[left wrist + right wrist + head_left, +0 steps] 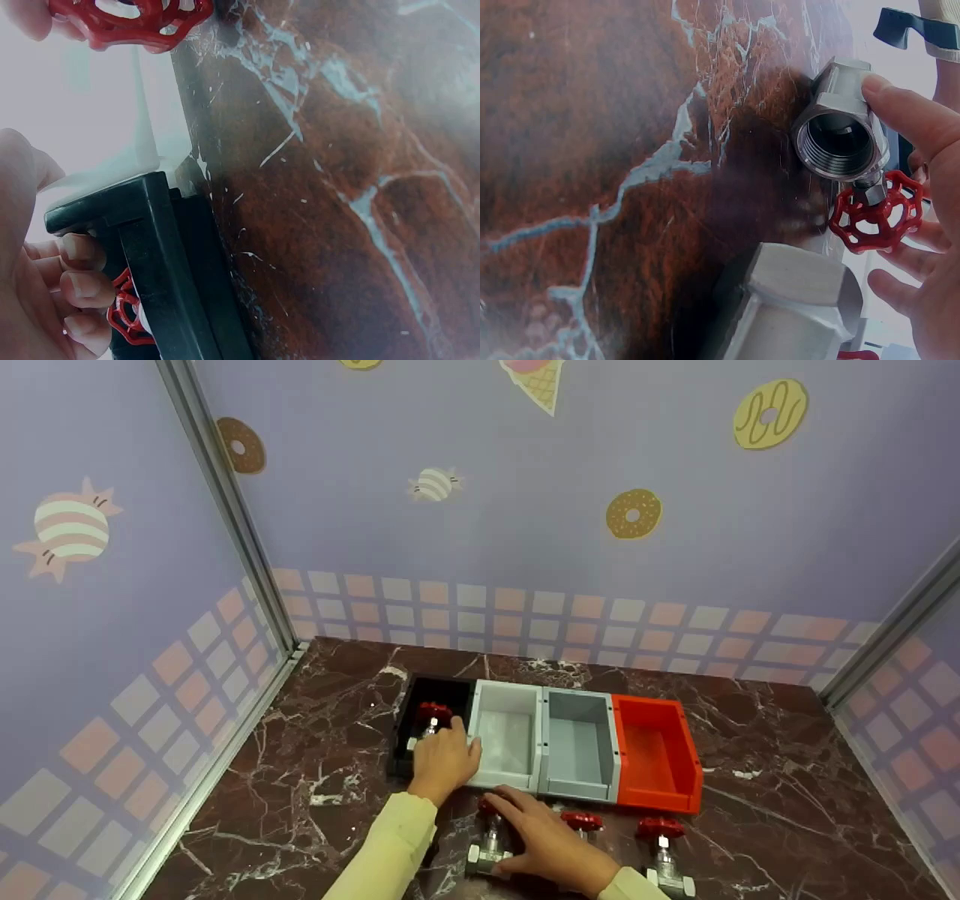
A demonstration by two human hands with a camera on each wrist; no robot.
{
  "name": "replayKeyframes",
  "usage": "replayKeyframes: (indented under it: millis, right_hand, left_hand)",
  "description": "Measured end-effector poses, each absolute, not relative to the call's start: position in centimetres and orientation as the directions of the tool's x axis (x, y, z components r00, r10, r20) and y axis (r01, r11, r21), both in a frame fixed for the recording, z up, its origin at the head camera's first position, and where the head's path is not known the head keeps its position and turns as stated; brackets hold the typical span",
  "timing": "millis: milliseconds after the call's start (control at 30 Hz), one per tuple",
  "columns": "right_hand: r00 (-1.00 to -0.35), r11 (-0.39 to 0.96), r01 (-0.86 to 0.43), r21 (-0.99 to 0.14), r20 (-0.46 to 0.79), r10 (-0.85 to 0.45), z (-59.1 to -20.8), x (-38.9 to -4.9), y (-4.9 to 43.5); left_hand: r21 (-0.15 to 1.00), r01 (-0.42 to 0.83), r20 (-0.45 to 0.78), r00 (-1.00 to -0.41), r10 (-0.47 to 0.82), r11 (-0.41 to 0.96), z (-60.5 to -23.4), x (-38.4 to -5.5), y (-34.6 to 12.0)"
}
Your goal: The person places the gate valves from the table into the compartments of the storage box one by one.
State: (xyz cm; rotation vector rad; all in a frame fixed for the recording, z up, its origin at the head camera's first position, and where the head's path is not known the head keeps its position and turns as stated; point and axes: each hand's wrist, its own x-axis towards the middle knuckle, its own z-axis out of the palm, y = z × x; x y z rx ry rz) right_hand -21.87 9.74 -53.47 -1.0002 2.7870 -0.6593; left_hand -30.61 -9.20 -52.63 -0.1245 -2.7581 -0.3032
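The right hand (547,840) holds a threaded handwheel valve (486,859), thumb on its body; that valve lies before the white bin (502,780), stem axis toward it; the left hand (446,757) is nearer the black bin (403,716), beside another valve (433,711), its grip unclear; 4 valves, 4 bins, 2 hands.
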Motion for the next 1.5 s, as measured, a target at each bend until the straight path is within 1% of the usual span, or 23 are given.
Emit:
replayKeyframes:
  millis: [233, 567, 733, 900, 1100, 1233, 1500]
  right_hand:
    - [-0.763, 0.679, -0.608, -0.412, 0.064, -0.644, -53.7, -21.6, 9.8]
    - [-0.765, 0.689, -0.602, -0.404, 0.046, -0.642, -54.0, -21.3, 9.6]
    - [-0.757, 0.691, -0.624, -0.365, 0.065, -0.650, -54.2, -20.9, 9.4]
    - [-0.732, 0.678, -0.666, -0.311, 0.101, -0.673, -54.6, -20.8, 9.2]
    - [-0.737, 0.701, -0.667, -0.252, 0.080, -0.672, -54.6, -20.7, 9.0]
    - [-0.742, 0.716, -0.663, -0.220, 0.070, -0.666, -54.5, -20.6, 8.8]
    - [-0.756, 0.739, -0.650, -0.178, 0.043, -0.654, -54.3, -20.6, 8.5]
  left_hand:
    - [0.201, 0.123, 0.375, -0.926, 0.039, 0.972, -52.8, -30.5, -9.1]
    - [0.207, 0.081, 0.313, -0.950, 0.012, 0.975, -53.0, -30.5, -8.9]
    - [0.207, 0.055, 0.282, -0.960, -0.005, 0.977, -53.1, -30.5, -8.6]
    - [0.196, 0.067, 0.314, -0.949, 0.002, 0.978, -53.3, -30.2, -8.4]
    - [0.145, 0.092, 0.401, -0.916, 0.027, 0.985, -53.7, -30.1, -8.2]
    - [0.126, 0.087, 0.394, -0.919, 0.030, 0.988, -53.7, -30.2, -8.2]
    - [0.132, 0.079, 0.384, -0.923, 0.023, 0.988, -53.6, -30.2, -8.0]
